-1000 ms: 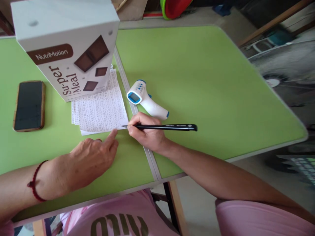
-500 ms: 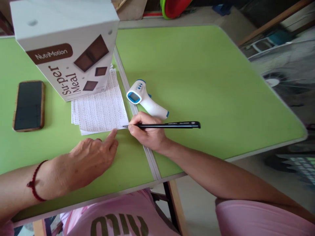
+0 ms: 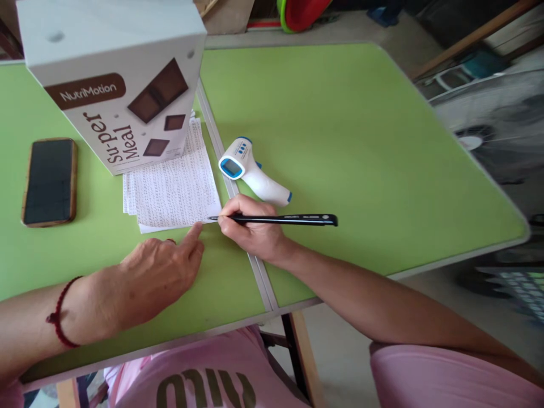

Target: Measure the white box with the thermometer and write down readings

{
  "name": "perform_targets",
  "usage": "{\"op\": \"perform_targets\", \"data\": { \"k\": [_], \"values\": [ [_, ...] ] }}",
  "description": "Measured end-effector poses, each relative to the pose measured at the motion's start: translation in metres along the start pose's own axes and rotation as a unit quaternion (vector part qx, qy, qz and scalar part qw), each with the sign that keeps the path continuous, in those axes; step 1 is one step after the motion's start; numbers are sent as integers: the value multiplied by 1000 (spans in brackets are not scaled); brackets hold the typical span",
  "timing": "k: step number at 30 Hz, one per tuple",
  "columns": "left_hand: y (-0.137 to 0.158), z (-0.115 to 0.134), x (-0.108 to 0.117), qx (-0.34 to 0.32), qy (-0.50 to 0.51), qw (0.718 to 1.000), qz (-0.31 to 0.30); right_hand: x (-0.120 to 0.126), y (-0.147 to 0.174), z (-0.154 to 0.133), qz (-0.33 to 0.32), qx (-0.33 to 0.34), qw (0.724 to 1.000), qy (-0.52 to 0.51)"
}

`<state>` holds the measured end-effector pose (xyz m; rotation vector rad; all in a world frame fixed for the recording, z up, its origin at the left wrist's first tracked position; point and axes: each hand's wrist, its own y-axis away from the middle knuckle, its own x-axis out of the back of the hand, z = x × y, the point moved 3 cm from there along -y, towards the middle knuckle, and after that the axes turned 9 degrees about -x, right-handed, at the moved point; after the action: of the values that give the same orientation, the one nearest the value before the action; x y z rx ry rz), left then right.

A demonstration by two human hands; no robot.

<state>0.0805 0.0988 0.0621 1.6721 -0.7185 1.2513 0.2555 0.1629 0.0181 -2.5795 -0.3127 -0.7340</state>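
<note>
Pinched in the fingers of my right hand (image 3: 253,232) is a black pen (image 3: 293,220), its tip at the lower right corner of a sheet of paper (image 3: 174,195) covered in rows of small handwriting. My left hand (image 3: 159,275) lies on the table with the index finger stretched to the sheet's bottom edge, holding nothing; its other fingers are partly bent. More sheets lie under the top one. A white box (image 3: 123,107) printed with chocolate pieces stands upright over the upper part of the papers and hides it. Just beyond my right hand rests a white and blue infrared thermometer (image 3: 255,173).
A phone (image 3: 50,182) in a brown case lies at the left on the green folding table (image 3: 348,124). A metal seam (image 3: 259,277) crosses the tabletop beside the papers. Past the table's right edge stands a fan (image 3: 471,139).
My right hand and the pen have shifted slightly left, and the pen's rear end has dipped a little. My left hand stays in place.
</note>
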Motion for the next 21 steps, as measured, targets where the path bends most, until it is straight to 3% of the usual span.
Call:
{"op": "perform_targets", "data": {
  "k": [15, 21],
  "values": [
    [0, 0, -4, 4, -2, 1000, 11, 0, 0, 0, -10, 2, 1000, 0],
    [1, 0, -1, 5, 9, 1000, 15, 8, 2, -3, 110, 25, 993, -23]
  ]
}}
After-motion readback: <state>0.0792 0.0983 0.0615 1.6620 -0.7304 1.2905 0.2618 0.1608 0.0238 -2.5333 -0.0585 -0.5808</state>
